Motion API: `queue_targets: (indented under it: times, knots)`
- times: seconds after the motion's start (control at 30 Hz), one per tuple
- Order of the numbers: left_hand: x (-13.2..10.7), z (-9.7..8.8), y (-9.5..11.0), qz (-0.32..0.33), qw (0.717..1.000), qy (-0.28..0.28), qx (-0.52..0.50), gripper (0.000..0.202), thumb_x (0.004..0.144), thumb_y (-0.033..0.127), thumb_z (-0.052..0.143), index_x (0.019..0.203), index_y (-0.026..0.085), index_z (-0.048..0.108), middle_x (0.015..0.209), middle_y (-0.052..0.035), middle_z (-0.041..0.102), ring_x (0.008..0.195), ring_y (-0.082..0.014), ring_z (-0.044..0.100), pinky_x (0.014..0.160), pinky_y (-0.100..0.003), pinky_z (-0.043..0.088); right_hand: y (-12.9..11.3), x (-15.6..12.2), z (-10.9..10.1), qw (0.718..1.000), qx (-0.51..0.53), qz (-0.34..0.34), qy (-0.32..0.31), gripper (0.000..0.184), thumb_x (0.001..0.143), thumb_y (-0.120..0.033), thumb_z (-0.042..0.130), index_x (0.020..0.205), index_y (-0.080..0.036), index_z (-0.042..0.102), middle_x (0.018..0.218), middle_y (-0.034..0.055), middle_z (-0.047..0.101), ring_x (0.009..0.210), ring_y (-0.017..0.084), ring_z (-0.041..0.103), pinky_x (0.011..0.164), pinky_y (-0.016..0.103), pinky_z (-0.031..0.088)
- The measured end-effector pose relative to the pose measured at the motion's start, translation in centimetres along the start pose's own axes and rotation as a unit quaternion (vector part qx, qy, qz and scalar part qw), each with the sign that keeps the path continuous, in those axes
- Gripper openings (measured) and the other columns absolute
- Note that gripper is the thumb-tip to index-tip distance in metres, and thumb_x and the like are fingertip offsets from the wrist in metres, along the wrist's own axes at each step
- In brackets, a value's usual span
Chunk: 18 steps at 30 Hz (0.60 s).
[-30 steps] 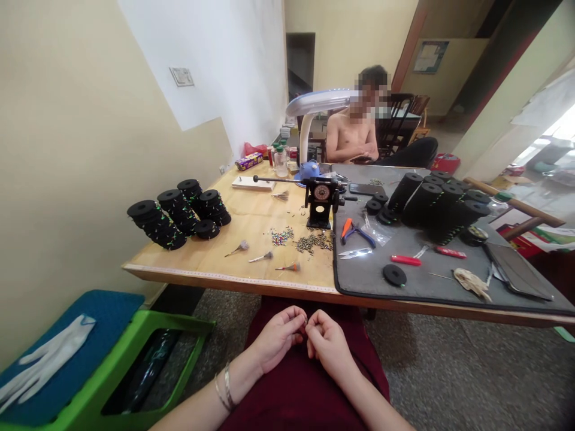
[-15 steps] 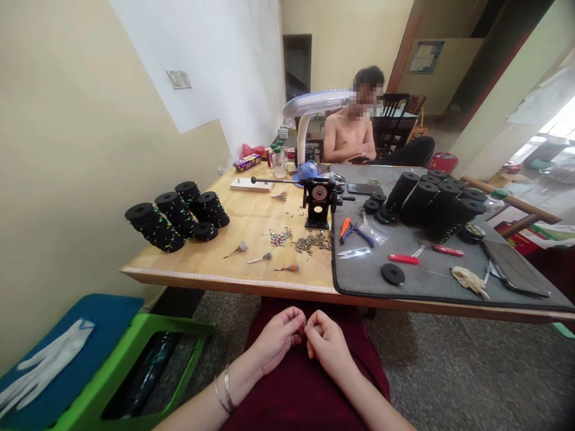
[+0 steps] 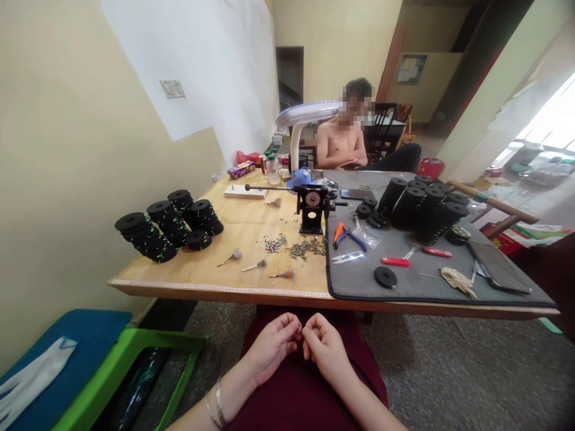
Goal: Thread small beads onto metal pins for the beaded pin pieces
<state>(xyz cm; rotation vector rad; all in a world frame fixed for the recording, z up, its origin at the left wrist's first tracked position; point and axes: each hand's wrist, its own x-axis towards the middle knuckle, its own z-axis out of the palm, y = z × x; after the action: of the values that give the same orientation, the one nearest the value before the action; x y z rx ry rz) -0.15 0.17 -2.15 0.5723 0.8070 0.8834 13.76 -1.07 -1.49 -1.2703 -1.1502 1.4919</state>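
Observation:
My left hand [image 3: 272, 345] and my right hand [image 3: 326, 347] rest over my lap, below the wooden table's front edge [image 3: 215, 288]. Their fingertips meet in a pinch around something tiny that I cannot make out. Both hands have curled fingers. Bangles circle my left wrist. On the table ahead lie small beads [image 3: 275, 243], a pile of little metal pieces [image 3: 308, 246] and three feathered bits [image 3: 256, 265].
A black hand-crank winder [image 3: 312, 206] stands mid-table. Stacks of black spools sit left [image 3: 166, 224] and right [image 3: 417, 203]. A grey mat [image 3: 404, 281] holds pliers, scissors, a red tool and a tablet. A desk lamp and a seated person [image 3: 344, 140] are beyond. A green stool [image 3: 148, 371] stands left.
The view has shifted slightly up and right, so the table sits lower and to the left in frame. My hands keep the same pinched pose in my lap.

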Motion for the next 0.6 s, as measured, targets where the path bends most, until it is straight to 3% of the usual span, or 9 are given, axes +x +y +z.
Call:
queue_targets:
  times: [0.13, 0.27, 0.47, 0.6]
  knots:
    - [-0.6, 1.4, 1.8, 0.055, 0.998, -0.007, 0.038, 0.017, 0.073, 0.028, 0.072, 0.076, 0.014, 0.062, 0.085, -0.0035, 0.059, 0.07, -0.0109, 0.051, 0.061, -0.023, 0.039, -1.5, -0.1, -0.5, 0.998, 0.055, 0.008, -0.012, 0.034, 0.077, -0.051, 0.056, 0.072, -0.021, 0.043, 0.042, -0.0089, 0.049, 0.033, 0.005, 0.028, 0.037, 0.018, 0.019]
    - [-0.5, 3.0, 3.9, 0.094, 0.993, -0.034, 0.064, 0.017, 0.073, 0.028, 0.072, 0.074, 0.013, 0.063, 0.092, -0.0063, 0.062, 0.067, -0.0101, 0.049, 0.063, -0.024, 0.04, -3.4, 0.3, -1.1, 0.993, 0.11, 0.009, -0.03, 0.036, 0.074, -0.052, 0.061, 0.072, -0.019, 0.045, 0.044, -0.0081, 0.05, 0.034, 0.004, 0.029, 0.037, 0.017, 0.019]
    - [1.2, 5.1, 6.1, 0.16, 0.982, -0.057, 0.086, 0.021, 0.072, 0.032, 0.073, 0.074, 0.014, 0.062, 0.083, -0.0036, 0.061, 0.062, -0.0096, 0.047, 0.062, -0.024, 0.039, -7.1, 1.7, -1.9, 0.99, 0.132, -0.001, -0.043, 0.037, 0.071, -0.05, 0.065, 0.069, -0.018, 0.046, 0.042, -0.0081, 0.048, 0.033, 0.003, 0.029, 0.036, 0.017, 0.017]
    - [2.4, 6.5, 7.6, 0.242, 0.957, -0.049, 0.152, 0.02, 0.075, 0.034, 0.069, 0.073, 0.015, 0.061, 0.075, -0.0024, 0.058, 0.067, -0.013, 0.049, 0.066, -0.025, 0.039, -9.7, 2.3, -2.3, 0.994, 0.101, -0.007, -0.044, 0.04, 0.07, -0.053, 0.065, 0.071, -0.019, 0.045, 0.043, -0.0076, 0.05, 0.034, 0.004, 0.031, 0.036, 0.017, 0.017]
